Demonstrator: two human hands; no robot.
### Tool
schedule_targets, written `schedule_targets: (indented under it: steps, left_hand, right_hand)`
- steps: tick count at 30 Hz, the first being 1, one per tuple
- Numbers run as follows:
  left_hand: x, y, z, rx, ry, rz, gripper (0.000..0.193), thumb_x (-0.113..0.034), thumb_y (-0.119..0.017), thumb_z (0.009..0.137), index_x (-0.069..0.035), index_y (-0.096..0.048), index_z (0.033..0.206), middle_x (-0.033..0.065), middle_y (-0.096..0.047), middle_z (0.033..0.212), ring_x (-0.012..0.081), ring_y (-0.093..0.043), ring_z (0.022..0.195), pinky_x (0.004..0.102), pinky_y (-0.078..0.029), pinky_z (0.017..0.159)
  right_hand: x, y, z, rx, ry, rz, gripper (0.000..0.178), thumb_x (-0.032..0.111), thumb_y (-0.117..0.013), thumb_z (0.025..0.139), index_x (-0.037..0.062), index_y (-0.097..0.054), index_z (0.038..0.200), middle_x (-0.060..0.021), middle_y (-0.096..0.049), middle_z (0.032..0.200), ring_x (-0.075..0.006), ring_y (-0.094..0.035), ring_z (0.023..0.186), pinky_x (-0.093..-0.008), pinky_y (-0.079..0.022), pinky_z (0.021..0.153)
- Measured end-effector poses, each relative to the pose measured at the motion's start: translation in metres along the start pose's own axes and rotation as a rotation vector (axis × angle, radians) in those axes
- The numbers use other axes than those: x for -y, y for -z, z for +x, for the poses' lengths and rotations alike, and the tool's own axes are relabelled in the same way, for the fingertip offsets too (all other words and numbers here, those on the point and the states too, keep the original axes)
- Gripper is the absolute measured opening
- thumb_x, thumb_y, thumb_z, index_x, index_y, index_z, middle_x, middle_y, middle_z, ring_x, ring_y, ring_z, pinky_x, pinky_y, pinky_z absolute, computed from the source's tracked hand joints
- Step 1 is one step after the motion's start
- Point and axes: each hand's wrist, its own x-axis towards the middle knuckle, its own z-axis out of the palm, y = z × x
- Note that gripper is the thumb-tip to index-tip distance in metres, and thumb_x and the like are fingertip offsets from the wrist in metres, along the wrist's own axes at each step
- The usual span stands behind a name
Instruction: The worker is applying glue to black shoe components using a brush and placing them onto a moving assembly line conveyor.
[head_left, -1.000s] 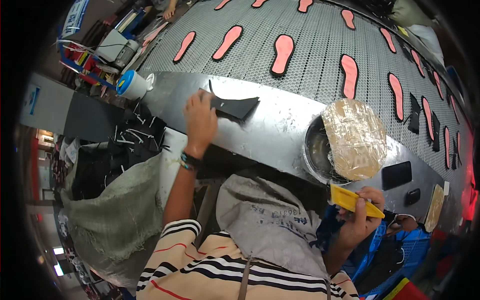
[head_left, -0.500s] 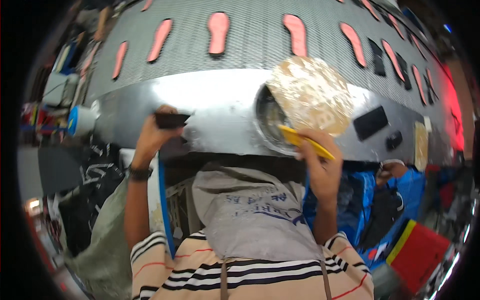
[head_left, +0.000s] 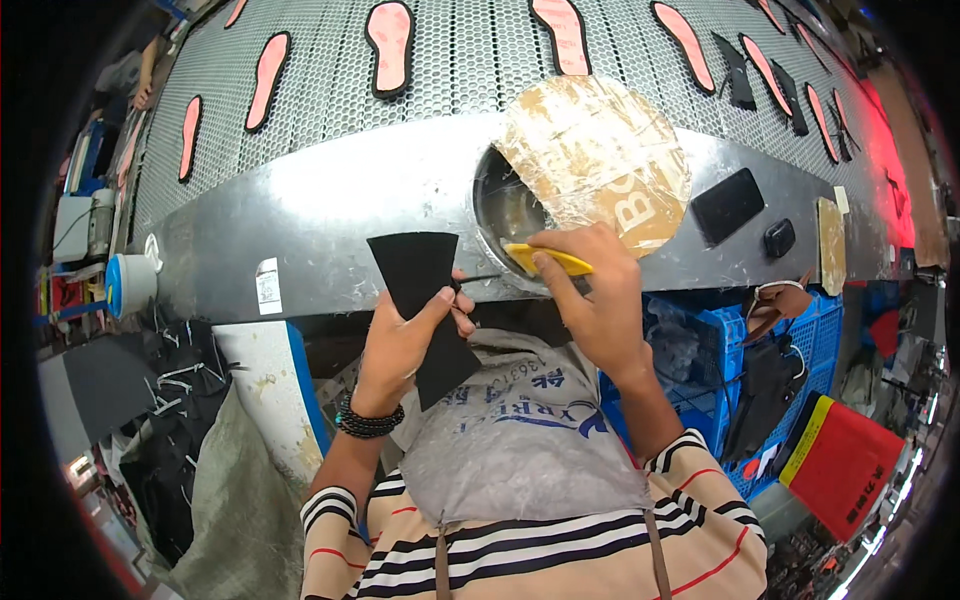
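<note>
My left hand (head_left: 392, 350) grips a flat black piece (head_left: 412, 268), narrow in the middle and flared at both ends, that hangs in front of the metal bench edge. A thin dark rod (head_left: 480, 278) juts from the same fingers toward the pot. In my right hand (head_left: 605, 295) is a yellow scraper (head_left: 565, 260), its tip over the near rim of a round metal pot (head_left: 482, 225). A tape-covered cardboard disc (head_left: 600, 150) lies across much of the pot, hiding part of its inside.
Several pink insoles (head_left: 391, 50) with black edges lie on a metal mesh conveyor (head_left: 330, 70) beyond the bench (head_left: 330, 190). Right of the pot are a black phone (head_left: 728, 206) and a small black case (head_left: 779, 238). A blue crate (head_left: 690, 350) stands below.
My left hand has come right and nearer to me with the black piece, now close to the pot. My right hand has shifted left with the scraper, across the pot's rim.
</note>
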Motion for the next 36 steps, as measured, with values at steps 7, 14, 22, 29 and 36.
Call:
schedule_targets:
  steps: [7,14,22,29,36]
  left_hand:
    - [0.003,-0.012,0.003,-0.121,0.058,-0.006,0.022,-0.009,-0.06,0.099,0.003,-0.06,0.117,0.0111,-0.07,0.087,0.0162,-0.069,0.071,0.0288,-0.057,0.065]
    - [-0.019,-0.01,-0.001,-0.099,0.22,-0.026,0.031,-0.023,-0.06,0.101,0.003,-0.059,0.118,0.0092,-0.069,0.085,0.017,-0.068,0.068,0.0286,-0.057,0.062]
    - [-0.058,0.013,-0.004,0.266,0.335,0.129,0.048,-0.009,-0.07,0.093,0.002,-0.046,0.133,0.009,-0.066,0.088,0.0125,-0.064,0.065,0.0268,-0.056,0.059]
    - [-0.064,0.017,-0.009,0.31,0.395,0.275,0.066,-0.011,-0.067,0.096,-0.006,-0.033,0.152,0.0049,-0.062,0.093,0.01,-0.064,0.066,0.0225,-0.055,0.057]
    - [-0.026,0.015,-0.025,0.06,0.172,-0.331,0.059,0.002,-0.068,0.083,0.006,-0.045,0.138,0.0173,-0.065,0.101,0.023,-0.066,0.091,0.0366,-0.055,0.085]
  right_hand:
    - [0.006,-0.002,0.001,-0.022,-0.036,0.223,0.011,0.004,-0.069,0.086,0.0008,-0.071,0.096,-0.0148,-0.071,0.091,-0.0306,-0.064,0.081,-0.0385,-0.05,0.074]
    - [0.002,0.006,0.003,0.074,0.004,0.133,0.012,0.004,-0.069,0.087,0.0009,-0.071,0.098,-0.0145,-0.07,0.092,-0.0302,-0.064,0.083,-0.0385,-0.05,0.077]
    - [0.016,0.028,0.048,0.155,0.306,0.202,0.023,0.005,-0.078,0.079,0.0061,-0.077,0.102,-0.0054,-0.071,0.092,-0.0213,-0.058,0.083,-0.0325,-0.047,0.075]
    - [0.002,0.033,0.046,0.404,0.349,0.226,0.023,0.008,-0.079,0.076,0.0096,-0.078,0.099,-0.0016,-0.068,0.087,-0.0216,-0.055,0.085,-0.0327,-0.046,0.075]
    - [-0.003,0.053,0.036,0.363,0.196,0.306,0.017,0.008,-0.077,0.081,0.0051,-0.076,0.097,-0.0043,-0.071,0.086,-0.0218,-0.056,0.079,-0.0345,-0.045,0.076]
